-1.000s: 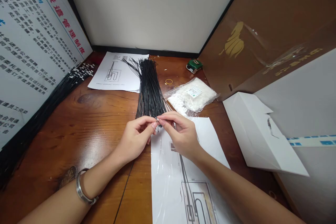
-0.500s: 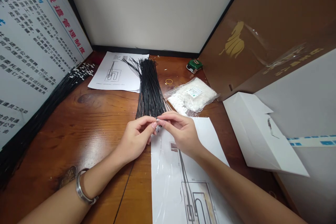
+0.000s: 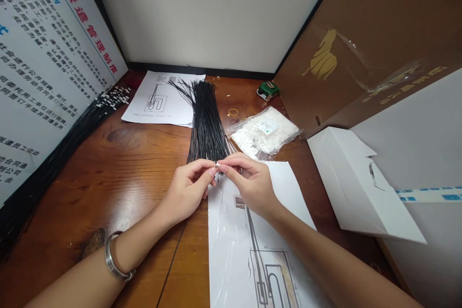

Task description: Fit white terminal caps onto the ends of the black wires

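My left hand (image 3: 189, 187) is closed in a pinch, and its thumb and forefinger seem to hold a thin black wire, mostly hidden. Fingertip to fingertip with it, my right hand (image 3: 252, 183) pinches a small white connector (image 3: 217, 165). How far the wire and connector are joined is too small to tell. Just beyond both hands lies a bundle of black wires (image 3: 207, 125), its near ends reaching the fingers. Under the right hand is a printed drawing sheet (image 3: 231, 250) with a glossy surface.
A clear bag of small white pieces (image 3: 269, 130) lies behind my right hand, near a green tape measure (image 3: 267, 90). Another drawing sheet (image 3: 137, 110) is at the back. White-tipped black wires (image 3: 72, 134) line the left panel. A folded white box (image 3: 353, 183) stands right.
Both hands keep nearly the same pinch at the same spot. The whole view has shifted very slightly.
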`<state>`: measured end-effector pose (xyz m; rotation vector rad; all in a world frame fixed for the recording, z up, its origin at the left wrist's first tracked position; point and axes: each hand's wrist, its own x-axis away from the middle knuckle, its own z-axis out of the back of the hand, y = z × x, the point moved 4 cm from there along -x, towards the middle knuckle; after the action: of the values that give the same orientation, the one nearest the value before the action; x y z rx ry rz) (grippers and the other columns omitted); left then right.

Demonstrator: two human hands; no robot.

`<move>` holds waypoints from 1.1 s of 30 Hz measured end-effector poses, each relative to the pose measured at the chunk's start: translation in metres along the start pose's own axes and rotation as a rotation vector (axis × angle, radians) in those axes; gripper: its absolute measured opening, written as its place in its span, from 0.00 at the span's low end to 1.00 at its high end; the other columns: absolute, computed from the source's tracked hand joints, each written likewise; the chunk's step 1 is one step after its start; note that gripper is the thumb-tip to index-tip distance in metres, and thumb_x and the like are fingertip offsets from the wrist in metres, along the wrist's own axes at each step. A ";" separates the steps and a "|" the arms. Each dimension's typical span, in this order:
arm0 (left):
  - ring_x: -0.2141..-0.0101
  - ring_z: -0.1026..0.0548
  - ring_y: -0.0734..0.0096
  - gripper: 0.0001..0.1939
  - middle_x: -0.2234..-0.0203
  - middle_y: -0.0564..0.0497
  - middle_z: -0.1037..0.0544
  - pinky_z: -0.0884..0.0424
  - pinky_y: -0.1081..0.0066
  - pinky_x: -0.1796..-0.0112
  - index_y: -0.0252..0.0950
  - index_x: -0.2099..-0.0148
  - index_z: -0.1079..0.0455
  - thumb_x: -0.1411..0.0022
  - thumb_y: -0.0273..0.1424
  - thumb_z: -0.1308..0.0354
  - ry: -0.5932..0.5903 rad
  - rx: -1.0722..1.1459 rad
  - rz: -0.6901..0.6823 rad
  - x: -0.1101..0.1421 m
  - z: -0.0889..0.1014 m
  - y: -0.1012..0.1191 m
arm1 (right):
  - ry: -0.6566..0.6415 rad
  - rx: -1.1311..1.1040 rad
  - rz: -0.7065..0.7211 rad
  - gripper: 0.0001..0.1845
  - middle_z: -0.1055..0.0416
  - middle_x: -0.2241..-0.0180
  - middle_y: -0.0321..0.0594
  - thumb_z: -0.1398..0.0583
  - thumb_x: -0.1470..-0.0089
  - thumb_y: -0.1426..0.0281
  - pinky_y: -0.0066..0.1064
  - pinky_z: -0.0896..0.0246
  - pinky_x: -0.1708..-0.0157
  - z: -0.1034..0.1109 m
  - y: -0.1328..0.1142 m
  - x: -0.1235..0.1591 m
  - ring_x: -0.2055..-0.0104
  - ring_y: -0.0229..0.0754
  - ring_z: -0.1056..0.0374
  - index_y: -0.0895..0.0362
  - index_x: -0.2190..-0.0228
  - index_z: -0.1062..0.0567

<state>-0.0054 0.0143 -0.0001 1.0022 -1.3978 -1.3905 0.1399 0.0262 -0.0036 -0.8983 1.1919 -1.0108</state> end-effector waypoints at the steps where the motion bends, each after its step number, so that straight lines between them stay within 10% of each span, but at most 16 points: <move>1: 0.81 0.36 0.80 0.12 0.78 0.54 0.31 0.38 0.76 0.78 0.32 0.65 0.29 0.38 0.36 0.46 0.003 0.001 -0.001 0.000 0.000 0.000 | -0.001 0.003 0.003 0.03 0.25 0.72 0.37 0.37 0.50 0.70 0.34 0.37 0.71 0.000 0.000 0.000 0.69 0.39 0.31 0.52 0.73 0.20; 33: 0.81 0.35 0.80 0.11 0.78 0.54 0.30 0.37 0.77 0.78 0.32 0.67 0.31 0.39 0.36 0.44 0.032 -0.022 0.030 0.001 0.001 -0.002 | -0.011 0.026 0.053 0.04 0.26 0.73 0.37 0.37 0.49 0.72 0.33 0.38 0.73 0.000 -0.001 0.001 0.71 0.38 0.33 0.52 0.71 0.20</move>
<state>-0.0067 0.0137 -0.0018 0.9811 -1.3664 -1.3591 0.1402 0.0248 -0.0032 -0.8466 1.1848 -0.9757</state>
